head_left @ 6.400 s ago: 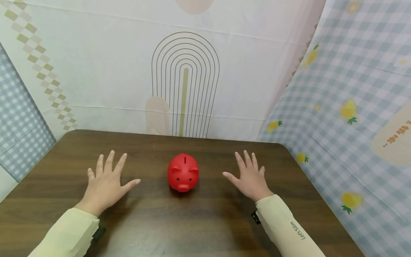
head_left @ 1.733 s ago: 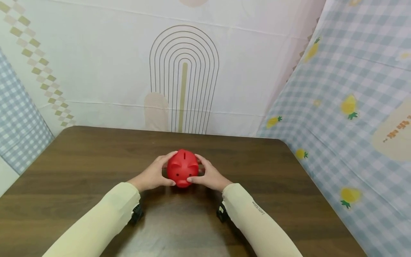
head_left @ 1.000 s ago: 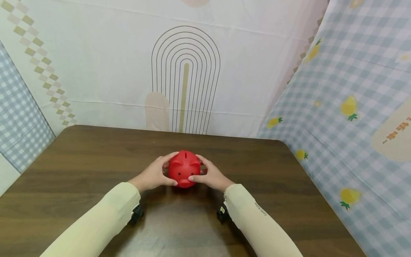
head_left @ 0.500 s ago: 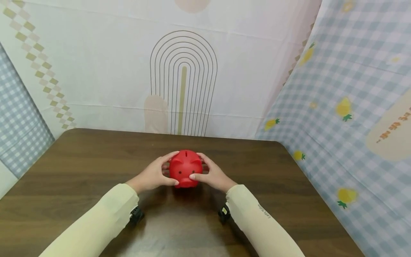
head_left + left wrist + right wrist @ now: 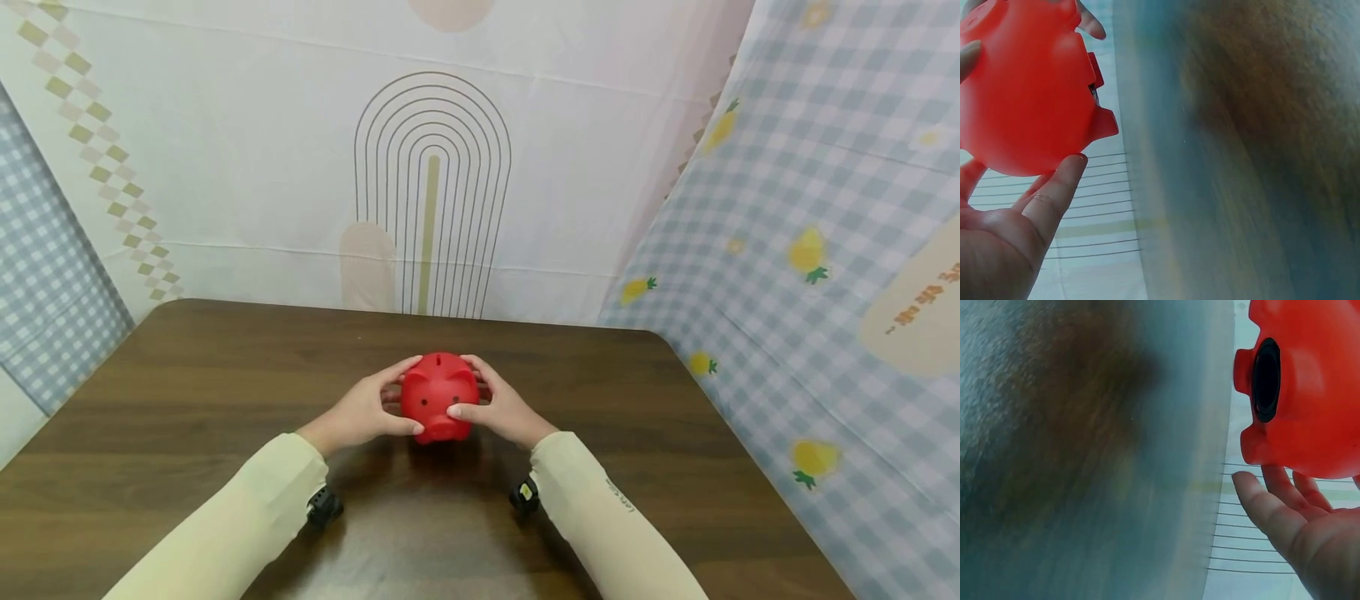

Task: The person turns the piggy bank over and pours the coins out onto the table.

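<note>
Piggy bank [image 5: 439,397], red, sits between both hands over the middle of the dark wooden table [image 5: 150,400], snout toward the wearer at 6 o'clock, coin slot on top at 12. Long axis runs 12 to 6. Left hand [image 5: 358,410] lies at its 9 o'clock, right hand [image 5: 504,408] at its 3 o'clock, equally near. Fingers of each hand are curled round the flanks, thumbs at the snout. Wrist views show the underside, feet and black plug [image 5: 1266,380], apparently off the tabletop; contact underneath cannot be confirmed.
</note>
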A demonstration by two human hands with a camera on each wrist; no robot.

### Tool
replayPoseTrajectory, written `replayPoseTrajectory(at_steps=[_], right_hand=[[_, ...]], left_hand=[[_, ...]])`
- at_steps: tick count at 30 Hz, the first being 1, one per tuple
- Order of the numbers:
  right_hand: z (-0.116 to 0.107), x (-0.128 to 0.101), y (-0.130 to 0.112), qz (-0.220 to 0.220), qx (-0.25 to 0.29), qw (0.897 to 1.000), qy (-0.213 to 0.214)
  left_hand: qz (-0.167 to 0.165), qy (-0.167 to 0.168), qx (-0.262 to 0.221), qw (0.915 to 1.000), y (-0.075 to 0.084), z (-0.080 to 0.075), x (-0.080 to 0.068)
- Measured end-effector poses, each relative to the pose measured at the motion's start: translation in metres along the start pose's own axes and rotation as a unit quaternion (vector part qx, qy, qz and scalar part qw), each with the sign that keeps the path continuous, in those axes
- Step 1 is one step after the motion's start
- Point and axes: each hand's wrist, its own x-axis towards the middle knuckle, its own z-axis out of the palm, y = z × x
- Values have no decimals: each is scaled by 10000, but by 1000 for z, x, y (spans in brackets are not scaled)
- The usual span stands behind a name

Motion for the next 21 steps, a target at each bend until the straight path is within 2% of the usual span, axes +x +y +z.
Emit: replayPoseTrajectory(at_steps=[10,21], right_hand=[[-1,-3,-2,40,199,9998,-39],[-1,-1,-2,172,261,9994,128]], left_hand=[[-138,-66,83,9998,2,1,0],[-149,70,-119,9998,5,2,0]])
